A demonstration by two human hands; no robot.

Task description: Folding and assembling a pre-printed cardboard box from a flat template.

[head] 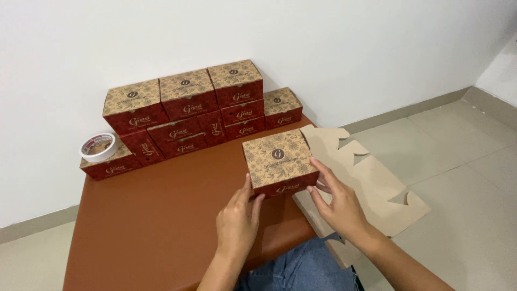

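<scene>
A closed cardboard box [277,158] with a tan patterned lid and red sides sits on the brown table [161,215] near its right edge. My left hand [237,221] touches the box's front left corner with its fingertips. At the front right corner, my right hand [336,202] has its fingers spread against the box. Neither hand lifts it. A flat, unfolded brown cardboard blank [371,183] lies under and beside my right hand, hanging over the table's right edge.
Several matching closed boxes [186,105] are stacked in two layers against the white wall at the table's back. A roll of tape [98,146] rests on a low box at the left. Grey tiled floor [463,161] lies to the right.
</scene>
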